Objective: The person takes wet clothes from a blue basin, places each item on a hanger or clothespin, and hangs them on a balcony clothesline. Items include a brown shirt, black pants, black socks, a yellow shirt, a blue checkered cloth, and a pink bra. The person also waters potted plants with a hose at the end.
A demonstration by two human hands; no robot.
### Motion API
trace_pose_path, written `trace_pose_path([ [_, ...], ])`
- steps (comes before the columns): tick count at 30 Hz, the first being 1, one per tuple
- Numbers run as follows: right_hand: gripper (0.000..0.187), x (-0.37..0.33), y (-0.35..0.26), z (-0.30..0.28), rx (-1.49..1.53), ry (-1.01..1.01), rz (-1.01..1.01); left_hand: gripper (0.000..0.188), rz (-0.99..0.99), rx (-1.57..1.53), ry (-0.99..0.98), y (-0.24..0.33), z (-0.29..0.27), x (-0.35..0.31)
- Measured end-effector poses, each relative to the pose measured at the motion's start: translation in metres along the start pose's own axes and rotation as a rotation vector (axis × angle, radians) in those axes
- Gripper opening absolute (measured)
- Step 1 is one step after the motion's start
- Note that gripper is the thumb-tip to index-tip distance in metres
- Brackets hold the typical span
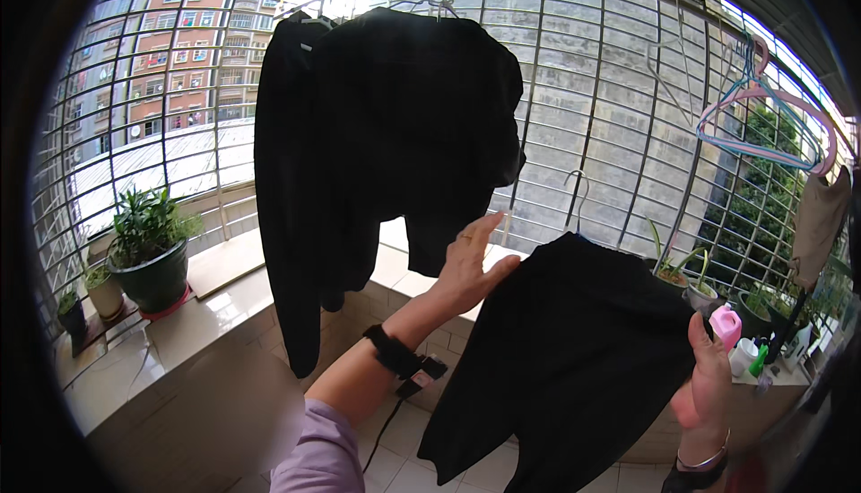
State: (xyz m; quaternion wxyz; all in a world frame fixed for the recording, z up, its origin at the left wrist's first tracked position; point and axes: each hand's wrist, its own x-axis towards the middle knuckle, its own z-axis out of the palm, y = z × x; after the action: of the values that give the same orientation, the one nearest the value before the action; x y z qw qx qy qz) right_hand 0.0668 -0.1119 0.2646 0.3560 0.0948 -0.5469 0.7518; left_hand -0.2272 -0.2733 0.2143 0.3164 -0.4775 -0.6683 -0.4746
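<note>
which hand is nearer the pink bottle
Right. The right hand is just left of and below the pink bottle in the picture; the left hand is much farther left, by the black garment's opposite edge.

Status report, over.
Left hand open beside black cloth trousers; right hand at their right edge. Trousers on thin hooked hanger. Possibly in the way: black cloth garments, upper left.
</note>
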Motion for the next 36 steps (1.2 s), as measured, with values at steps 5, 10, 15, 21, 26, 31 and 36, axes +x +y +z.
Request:
trace_pose_path([
  [5,0.029,0.028,0.003,0.075,-0.177,0.262,-0.199,0.054,-0.109,-0.124,-0.055,-0.05,-0.092,-0.004],
  [10,0.036,0.07,-0.012,0.138,-0.155,0.254,-0.482,0.052,-0.082,-0.137,-0.094,-0.096,-0.128,-0.032],
  [15,0.031,0.151,-0.024,0.181,-0.233,-0.033,-0.721,0.044,-0.263,-0.342,-0.349,-0.115,-0.125,-0.096],
  [21,0.037,0.258,-0.002,0.209,-0.341,0.128,-0.829,0.045,-0.408,-0.453,-0.565,-0.105,-0.12,-0.161],
  [26,0.036,0.287,0.058,0.235,-0.371,0.045,-0.781,0.046,-0.563,-0.427,-0.586,-0.111,-0.133,-0.184],
  [31,0.034,0.298,0.09,0.259,-0.386,0.014,-0.656,0.044,-0.666,-0.358,-0.606,-0.12,-0.144,-0.192],
  [36,0.049,0.282,0.097,0.261,-0.645,-0.179,-0.604,0.042,-0.655,-0.405,-0.526,-0.123,-0.131,-0.202],
])
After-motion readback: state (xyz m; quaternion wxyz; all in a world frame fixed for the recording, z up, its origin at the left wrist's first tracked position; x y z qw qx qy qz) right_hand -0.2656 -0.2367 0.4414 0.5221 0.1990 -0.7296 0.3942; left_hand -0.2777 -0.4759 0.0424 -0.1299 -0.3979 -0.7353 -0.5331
